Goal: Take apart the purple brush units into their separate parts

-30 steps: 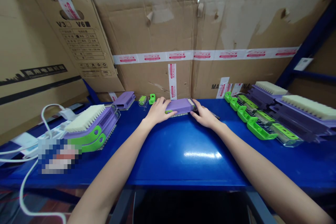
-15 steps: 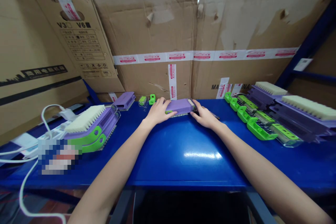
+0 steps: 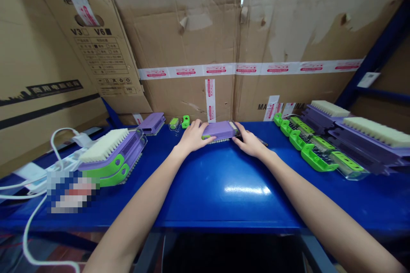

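A purple brush body point(image 3: 219, 129) with bristles along its underside lies at the back middle of the blue table. My left hand point(image 3: 193, 135) grips its left end, thumb along the near side, where a bit of green shows. Its right end, which has a clear part, is held by my right hand point(image 3: 248, 141). A dark thin tool point(image 3: 263, 142) lies by the right hand, mostly hidden behind it. Left of the hands are a green end piece point(image 3: 185, 121), a clear piece with a green top point(image 3: 174, 123) and small springs point(image 3: 177, 132).
Purple and green brushes with cream bristles point(image 3: 109, 153) are stacked at left, near white cables point(image 3: 28, 222) and a power strip point(image 3: 60, 164). At right stand green handles point(image 3: 315, 158), clear parts point(image 3: 349, 165) and purple bodies point(image 3: 361, 145). Cardboard point(image 3: 192, 38) walls the back.
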The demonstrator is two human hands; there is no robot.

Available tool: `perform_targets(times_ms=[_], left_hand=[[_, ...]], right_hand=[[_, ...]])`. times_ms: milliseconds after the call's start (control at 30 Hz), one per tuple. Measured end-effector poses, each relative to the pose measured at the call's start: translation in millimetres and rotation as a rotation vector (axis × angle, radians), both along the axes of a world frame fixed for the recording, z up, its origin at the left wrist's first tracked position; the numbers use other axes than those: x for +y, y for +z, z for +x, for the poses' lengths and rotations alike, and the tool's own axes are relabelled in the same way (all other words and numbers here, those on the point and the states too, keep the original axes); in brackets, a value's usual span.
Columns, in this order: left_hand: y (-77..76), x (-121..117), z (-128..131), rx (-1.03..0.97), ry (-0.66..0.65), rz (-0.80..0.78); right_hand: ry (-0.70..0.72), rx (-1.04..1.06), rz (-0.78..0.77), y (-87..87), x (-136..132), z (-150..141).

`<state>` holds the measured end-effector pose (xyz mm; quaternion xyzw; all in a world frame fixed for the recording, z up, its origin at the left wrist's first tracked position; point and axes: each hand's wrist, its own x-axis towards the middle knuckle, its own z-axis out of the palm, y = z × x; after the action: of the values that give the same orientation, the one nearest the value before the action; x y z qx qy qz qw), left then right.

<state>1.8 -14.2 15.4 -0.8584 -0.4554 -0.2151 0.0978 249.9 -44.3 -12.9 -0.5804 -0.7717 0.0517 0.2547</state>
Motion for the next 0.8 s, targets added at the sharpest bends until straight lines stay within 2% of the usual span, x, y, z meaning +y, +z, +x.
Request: perform_targets(times_ms=[800], left_hand=[[-0.3,-0.2,0.3,-0.010,0.002,-0.003]], right_hand=[[0.001,0.008,-0.009,0.5,-0.2,-0.4]])
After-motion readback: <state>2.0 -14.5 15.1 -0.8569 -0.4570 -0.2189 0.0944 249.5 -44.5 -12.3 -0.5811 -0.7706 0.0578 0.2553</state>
